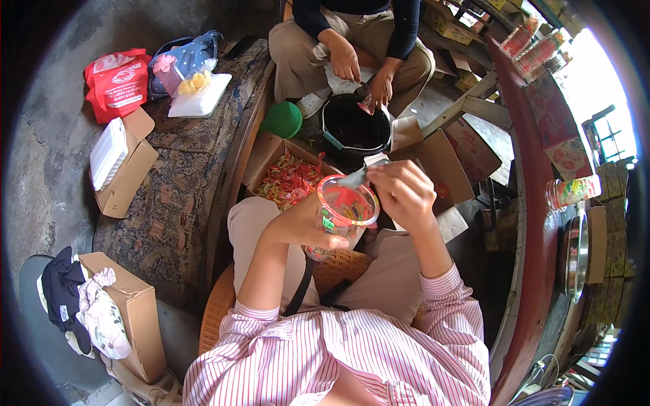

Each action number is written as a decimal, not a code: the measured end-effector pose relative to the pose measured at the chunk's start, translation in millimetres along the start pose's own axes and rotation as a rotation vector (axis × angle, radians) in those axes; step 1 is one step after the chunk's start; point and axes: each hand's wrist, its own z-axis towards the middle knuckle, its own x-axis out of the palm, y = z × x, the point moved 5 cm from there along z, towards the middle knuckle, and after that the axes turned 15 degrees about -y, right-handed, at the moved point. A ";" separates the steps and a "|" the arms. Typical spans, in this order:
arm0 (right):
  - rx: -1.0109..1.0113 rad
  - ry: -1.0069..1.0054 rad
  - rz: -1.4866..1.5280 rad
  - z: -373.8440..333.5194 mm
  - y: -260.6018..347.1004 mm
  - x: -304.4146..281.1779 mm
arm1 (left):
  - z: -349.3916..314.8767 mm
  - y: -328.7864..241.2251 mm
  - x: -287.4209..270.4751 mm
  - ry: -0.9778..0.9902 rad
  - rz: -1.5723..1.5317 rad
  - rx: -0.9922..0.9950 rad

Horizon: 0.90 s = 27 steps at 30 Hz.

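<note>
My left hand [298,223] is wrapped round a clear plastic jar [347,233] with a red rim, its mouth tilted up. Printed patches show on the jar's wall. My right hand [406,193] grips a knife [353,178] with a wide grey blade, which lies at the jar's rim; whether it touches is hard to tell. Just beyond the jar stands a cardboard box [261,159] heaped with red, yellow and green plastic scraps [291,177].
Opposite me sits another person, hands over a black bucket [355,125]. A green bowl [282,120] is beside it. An open carton [443,159] is to the right, near a red wooden beam [535,223] with jars. Bags and boxes lie left, by a patterned mat [186,162].
</note>
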 end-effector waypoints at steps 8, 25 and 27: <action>0.361 -0.129 0.084 -5.5 -23.4 2.4 | 4.9 19.2 -17.9 -0.056 -0.007 -0.039; 0.453 0.200 0.166 5.8 -27.5 1.4 | 3.1 7.3 -18.0 -0.054 -0.033 -0.039; 0.401 0.274 0.194 8.3 -23.5 4.5 | 3.6 6.5 -16.0 -0.002 -0.067 -0.034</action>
